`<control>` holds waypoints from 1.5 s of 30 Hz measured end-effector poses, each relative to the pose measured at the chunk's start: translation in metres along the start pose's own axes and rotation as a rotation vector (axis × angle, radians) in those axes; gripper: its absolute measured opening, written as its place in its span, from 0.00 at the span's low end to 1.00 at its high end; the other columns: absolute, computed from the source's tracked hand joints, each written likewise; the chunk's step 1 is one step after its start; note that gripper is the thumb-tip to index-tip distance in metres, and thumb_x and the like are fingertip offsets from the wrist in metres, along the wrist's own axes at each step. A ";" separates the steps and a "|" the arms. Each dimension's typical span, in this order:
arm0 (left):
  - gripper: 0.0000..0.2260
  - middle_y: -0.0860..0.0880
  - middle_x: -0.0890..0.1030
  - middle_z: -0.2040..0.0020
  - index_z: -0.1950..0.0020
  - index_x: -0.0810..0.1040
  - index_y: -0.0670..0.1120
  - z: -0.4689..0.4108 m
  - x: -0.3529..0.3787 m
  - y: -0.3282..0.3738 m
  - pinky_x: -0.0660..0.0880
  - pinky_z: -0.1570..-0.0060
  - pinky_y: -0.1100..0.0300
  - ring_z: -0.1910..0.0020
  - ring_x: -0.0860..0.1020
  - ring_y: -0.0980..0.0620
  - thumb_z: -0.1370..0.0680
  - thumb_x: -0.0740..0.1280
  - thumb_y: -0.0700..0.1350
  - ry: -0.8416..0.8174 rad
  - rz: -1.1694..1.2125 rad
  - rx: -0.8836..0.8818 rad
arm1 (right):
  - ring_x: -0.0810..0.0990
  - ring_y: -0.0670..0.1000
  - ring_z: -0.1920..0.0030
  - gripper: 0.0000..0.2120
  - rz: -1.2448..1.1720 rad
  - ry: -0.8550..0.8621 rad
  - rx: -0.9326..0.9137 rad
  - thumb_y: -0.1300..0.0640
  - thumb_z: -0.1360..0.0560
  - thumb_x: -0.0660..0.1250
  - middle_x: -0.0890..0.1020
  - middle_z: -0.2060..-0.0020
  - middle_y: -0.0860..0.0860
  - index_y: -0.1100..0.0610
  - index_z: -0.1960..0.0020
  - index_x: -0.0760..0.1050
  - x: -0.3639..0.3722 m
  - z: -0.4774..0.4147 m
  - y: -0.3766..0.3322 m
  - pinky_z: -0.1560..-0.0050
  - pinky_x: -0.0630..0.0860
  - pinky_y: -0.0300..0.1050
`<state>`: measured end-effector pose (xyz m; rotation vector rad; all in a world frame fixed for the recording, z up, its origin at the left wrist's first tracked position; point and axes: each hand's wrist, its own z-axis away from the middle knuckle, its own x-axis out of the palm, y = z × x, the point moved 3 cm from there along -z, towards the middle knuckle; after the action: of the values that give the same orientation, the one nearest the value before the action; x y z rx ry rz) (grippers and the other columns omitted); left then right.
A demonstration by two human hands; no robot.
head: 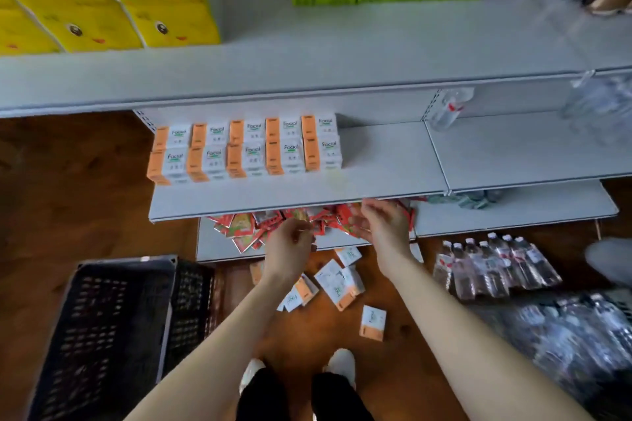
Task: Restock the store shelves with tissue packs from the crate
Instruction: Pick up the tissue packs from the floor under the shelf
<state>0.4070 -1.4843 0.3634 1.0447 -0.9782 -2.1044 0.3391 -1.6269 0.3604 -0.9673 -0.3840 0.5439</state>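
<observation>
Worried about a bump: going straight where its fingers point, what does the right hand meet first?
The right hand likely meets the front edge of the white shelf; if it passes lower, the red packets. Depth is unclear.

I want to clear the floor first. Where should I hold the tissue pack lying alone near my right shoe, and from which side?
Come from above and pinch the two long sides of the tissue pack. It lies flat on the floor, apart from the other packs, both sides free.
</observation>
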 end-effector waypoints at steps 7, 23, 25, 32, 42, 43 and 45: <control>0.09 0.46 0.80 0.59 0.46 0.76 0.42 -0.014 0.063 -0.046 0.73 0.67 0.62 0.64 0.78 0.53 0.22 0.58 0.37 -0.084 -0.097 -0.095 | 0.80 0.49 0.64 0.08 -0.006 0.114 0.161 0.64 0.23 0.61 0.80 0.63 0.53 0.55 0.57 0.74 -0.055 -0.028 0.070 0.56 0.78 0.44; 0.10 0.44 0.82 0.52 0.44 0.77 0.42 -0.189 0.249 -0.299 0.76 0.55 0.54 0.53 0.81 0.45 0.22 0.59 0.41 -0.405 -0.450 -0.039 | 0.78 0.51 0.61 0.03 -0.021 0.289 0.380 0.64 0.22 0.61 0.79 0.64 0.53 0.59 0.52 0.73 -0.123 -0.191 0.396 0.54 0.77 0.45; 0.11 0.43 0.81 0.48 0.44 0.77 0.42 -0.215 0.276 -0.338 0.74 0.54 0.58 0.50 0.80 0.44 0.21 0.59 0.42 -0.471 -0.545 0.015 | 0.76 0.50 0.64 0.05 -0.012 0.309 0.419 0.65 0.23 0.60 0.76 0.66 0.53 0.59 0.55 0.72 -0.128 -0.219 0.445 0.58 0.76 0.45; 0.16 0.48 0.77 0.37 0.35 0.74 0.45 -0.311 0.355 -0.442 0.70 0.39 0.59 0.39 0.75 0.47 0.22 0.58 0.42 -0.557 -0.765 0.253 | 0.71 0.50 0.65 0.07 0.140 0.426 0.502 0.63 0.23 0.61 0.72 0.67 0.49 0.57 0.60 0.72 -0.152 -0.303 0.573 0.51 0.72 0.47; 0.25 0.44 0.70 0.31 0.26 0.61 0.46 -0.328 0.405 -0.469 0.69 0.45 0.61 0.38 0.74 0.47 0.21 0.63 0.47 -0.733 -0.769 0.359 | 0.79 0.56 0.50 0.13 -0.179 0.416 0.551 0.62 0.23 0.62 0.79 0.48 0.61 0.64 0.40 0.71 -0.157 -0.337 0.617 0.49 0.78 0.47; 0.29 0.44 0.71 0.32 0.26 0.59 0.48 -0.323 0.402 -0.463 0.69 0.46 0.61 0.38 0.73 0.47 0.24 0.67 0.49 -0.769 -0.786 0.387 | 0.78 0.54 0.52 0.12 -0.198 0.414 0.541 0.62 0.23 0.62 0.79 0.51 0.60 0.63 0.40 0.71 -0.158 -0.335 0.613 0.52 0.78 0.47; 0.37 0.45 0.69 0.36 0.25 0.56 0.52 -0.314 0.392 -0.451 0.70 0.47 0.60 0.41 0.73 0.47 0.29 0.72 0.51 -0.847 -0.873 0.470 | 0.77 0.53 0.56 0.09 -0.214 0.394 0.503 0.59 0.22 0.60 0.78 0.55 0.58 0.61 0.44 0.72 -0.159 -0.330 0.602 0.53 0.76 0.47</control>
<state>0.3858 -1.6378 -0.2939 0.8552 -1.6842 -3.2852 0.2308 -1.6699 -0.3345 -0.5183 0.0112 0.2252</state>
